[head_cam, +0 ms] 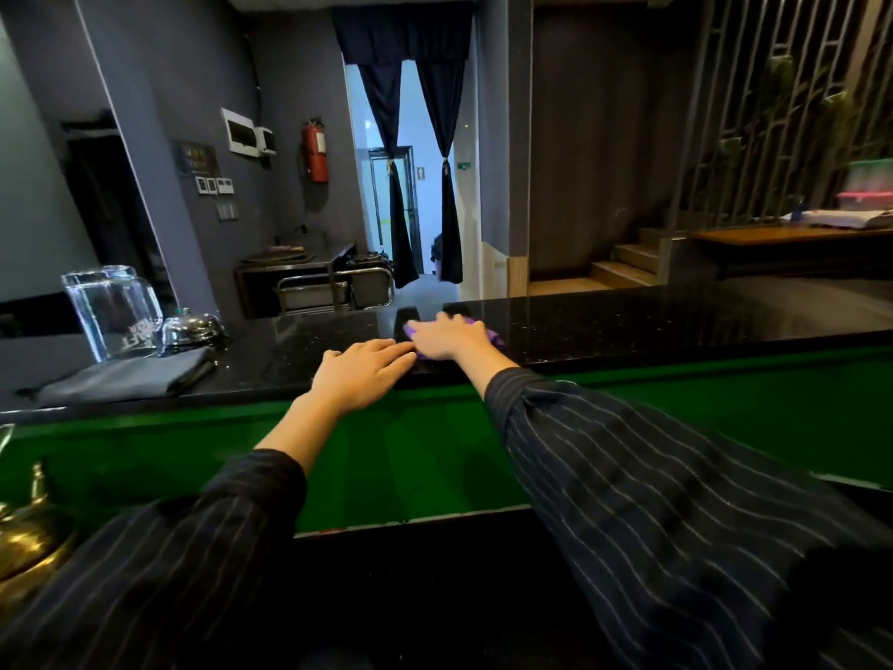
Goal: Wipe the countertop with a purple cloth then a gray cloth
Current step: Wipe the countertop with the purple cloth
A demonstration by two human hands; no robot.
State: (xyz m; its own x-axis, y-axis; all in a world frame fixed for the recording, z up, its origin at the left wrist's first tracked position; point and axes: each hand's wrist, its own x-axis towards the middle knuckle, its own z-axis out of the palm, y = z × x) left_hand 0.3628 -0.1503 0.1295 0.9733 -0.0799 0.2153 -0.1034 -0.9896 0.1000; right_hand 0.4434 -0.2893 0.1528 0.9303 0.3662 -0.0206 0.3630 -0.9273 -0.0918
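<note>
A black speckled countertop [628,326] runs across the middle of the view. My right hand [447,338] lies flat on a purple cloth [494,336], pressing it onto the counter; only the cloth's edges show around the hand. Just left of it, my left hand [360,374] rests palm down on the counter's near edge, fingers apart, holding nothing. A folded gray cloth [125,379] lies on the counter at the left, apart from both hands.
An upturned glass jar [111,309] and a small glass dome [191,328] stand behind the gray cloth. A green lower surface [725,418] lies under my arms. A brass pot [29,534] is at the bottom left. Stairs and a doorway lie beyond.
</note>
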